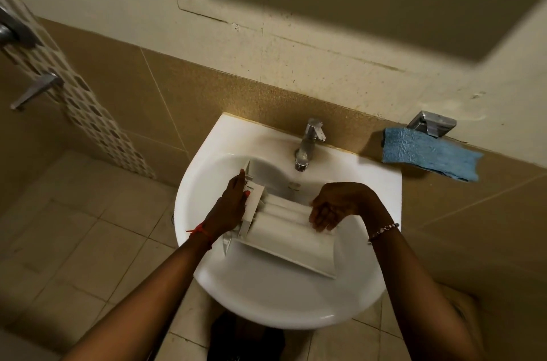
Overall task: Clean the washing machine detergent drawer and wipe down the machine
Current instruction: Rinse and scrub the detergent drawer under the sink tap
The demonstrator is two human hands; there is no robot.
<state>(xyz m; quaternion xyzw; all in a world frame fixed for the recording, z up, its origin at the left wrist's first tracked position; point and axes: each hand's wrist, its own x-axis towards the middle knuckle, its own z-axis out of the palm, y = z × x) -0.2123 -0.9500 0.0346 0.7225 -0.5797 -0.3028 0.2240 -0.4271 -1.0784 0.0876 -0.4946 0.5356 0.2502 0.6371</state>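
The white plastic detergent drawer [284, 239] lies across the bowl of a white wash basin [266, 301], its compartments facing up. My left hand [233, 206] grips the drawer's left end, where the front panel stands. At the drawer's right end my right hand [334, 206] rests on the far edge, fingers curled down over it. A blue cloth [429, 153] hangs on the wall ledge to the right of the basin. No water runs from the chrome tap [309, 141].
A metal holder [432, 122] is fixed to the wall above the blue cloth. Shower fittings [38, 88] stick out of the tiled wall at the left. Beige floor tiles [88, 242] lie left of and below the basin.
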